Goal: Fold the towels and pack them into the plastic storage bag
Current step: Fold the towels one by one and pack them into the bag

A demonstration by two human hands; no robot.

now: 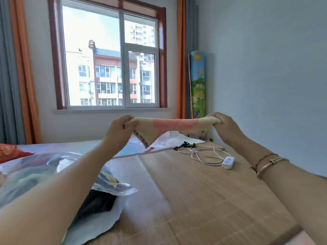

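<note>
Two hands hold one towel (174, 125) in the air above the bed's bamboo mat (203, 188), stretched between them: the left hand (118, 130) pinches one end with fingers curled over the cloth, and the right hand (223, 126) grips the other end bunched in its fist. It looks light and limp, cream with a pink band, sagging slightly in the middle while a loose corner droops below the left hand, so it should be taken at corners or along an edge; a single pinch will let it swing and collapse. Cloth this soft likely keeps a crease only once laid flat and pressed. The plastic storage bag (58, 175) lies near the left forearm with dark fabric inside and its mouth toward the mat's middle. Open mat lies straight ahead for folding. Farther on, a white cable with a controller (228, 162) lies to the right, and the mat's near edge is close below.
</note>
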